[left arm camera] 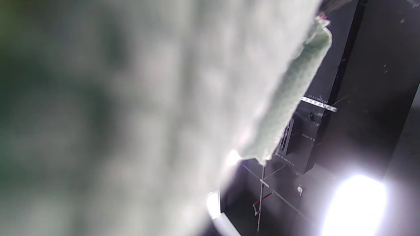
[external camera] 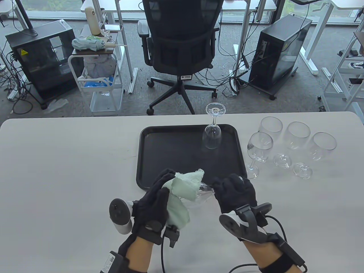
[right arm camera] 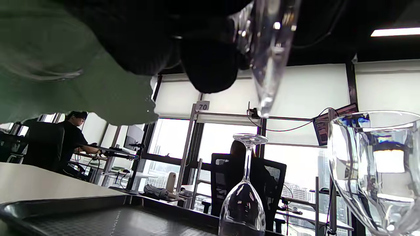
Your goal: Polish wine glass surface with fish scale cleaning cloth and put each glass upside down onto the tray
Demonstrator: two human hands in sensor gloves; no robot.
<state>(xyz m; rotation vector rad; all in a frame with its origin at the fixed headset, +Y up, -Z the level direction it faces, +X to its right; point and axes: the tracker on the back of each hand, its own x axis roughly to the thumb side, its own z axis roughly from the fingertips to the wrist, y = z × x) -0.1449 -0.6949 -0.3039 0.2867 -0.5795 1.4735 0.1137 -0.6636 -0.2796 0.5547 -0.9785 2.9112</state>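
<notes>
Above the counter's near edge, the right hand [external camera: 234, 192] grips a thin, breakable, slippery wine glass [external camera: 203, 193] by its stem end, while the left hand [external camera: 156, 196] clutches the soft green cloth [external camera: 182, 189] around its bowl.

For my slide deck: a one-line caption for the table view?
Gloved hands polish a wine glass with a green cloth before a black tray holding one upturned glass.

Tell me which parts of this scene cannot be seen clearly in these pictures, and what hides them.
- Held glass: table view, bowl mostly hidden by the cloth and both gloves.
- Left hand: left wrist view, blurred cloth fills the frame, no fingers show.
- Right hand: right wrist view, only dark blurred fingers; the grip is unclear.
- Tray: near edge covered by both hands.
</notes>
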